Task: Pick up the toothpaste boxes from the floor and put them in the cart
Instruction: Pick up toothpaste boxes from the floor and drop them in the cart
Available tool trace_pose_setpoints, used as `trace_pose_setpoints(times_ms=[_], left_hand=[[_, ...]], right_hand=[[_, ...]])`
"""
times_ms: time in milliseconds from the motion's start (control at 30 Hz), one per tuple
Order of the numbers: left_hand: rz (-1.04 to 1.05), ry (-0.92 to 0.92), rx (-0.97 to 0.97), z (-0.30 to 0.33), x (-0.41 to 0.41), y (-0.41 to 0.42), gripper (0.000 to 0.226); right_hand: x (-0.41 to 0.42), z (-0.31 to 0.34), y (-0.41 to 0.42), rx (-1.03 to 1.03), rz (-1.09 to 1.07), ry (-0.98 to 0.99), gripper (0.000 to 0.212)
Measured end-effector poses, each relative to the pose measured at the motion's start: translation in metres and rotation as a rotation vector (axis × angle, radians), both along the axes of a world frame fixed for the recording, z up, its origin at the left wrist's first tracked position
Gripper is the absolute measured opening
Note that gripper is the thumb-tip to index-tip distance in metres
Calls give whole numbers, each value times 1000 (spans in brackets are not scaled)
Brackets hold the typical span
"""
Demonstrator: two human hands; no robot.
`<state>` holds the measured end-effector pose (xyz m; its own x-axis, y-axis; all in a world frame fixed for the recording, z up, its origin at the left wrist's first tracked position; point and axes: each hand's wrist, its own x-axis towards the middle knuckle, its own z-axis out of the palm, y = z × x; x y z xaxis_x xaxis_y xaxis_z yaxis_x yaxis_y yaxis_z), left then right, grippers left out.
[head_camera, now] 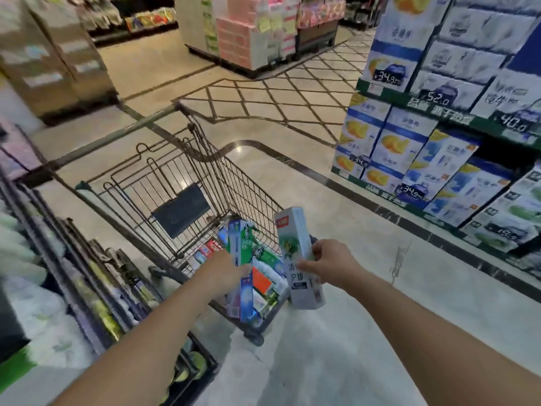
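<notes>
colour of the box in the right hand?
The toothpaste box in the right hand is white-grey with a green leafy print and red top tab; head view.

Pale polished floor [336, 332], dark inlaid border and diamond lattice farther off. Wire cart [205, 183] stands on it, centre-left. Stacked drink cartons [439, 171] at right; shelving [96, 288] near left; pink packs display [248, 39] far.

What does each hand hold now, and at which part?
The left hand grips a blue-green toothpaste box near its middle. The right hand grips a white-green toothpaste box near its middle.
</notes>
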<state>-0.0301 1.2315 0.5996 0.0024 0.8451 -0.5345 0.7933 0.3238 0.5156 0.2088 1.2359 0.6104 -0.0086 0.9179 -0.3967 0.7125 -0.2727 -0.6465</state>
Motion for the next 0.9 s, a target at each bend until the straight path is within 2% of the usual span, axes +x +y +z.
trace_pose_setpoints(times_ms=[100, 267, 533, 600, 733, 867, 900], left_hand=[[43, 16, -31, -13, -8, 25, 36], [30, 49, -58, -30, -23, 73, 37], [103, -2, -114, -48, -44, 121, 39], [121, -13, -137, -62, -50, 125, 35], [205, -9, -217, -101, -49, 132, 49], [307, -70, -313, -160, -26, 145, 34], [330, -99, -344, -176, -16, 149, 37]], right_hand=[[-10, -8, 31, -23, 85, -30, 30], [-28, -21, 81, -61, 128, -80, 38], [-51, -41, 149, -78, 135, -79, 27], [-56, -54, 163, -101, 140, -85, 24], [-63, -93, 190, -116, 225, -198, 28], [-64, -152, 218, -149, 284, -291, 33], [-62, -166, 224, -162, 292, -293, 32]])
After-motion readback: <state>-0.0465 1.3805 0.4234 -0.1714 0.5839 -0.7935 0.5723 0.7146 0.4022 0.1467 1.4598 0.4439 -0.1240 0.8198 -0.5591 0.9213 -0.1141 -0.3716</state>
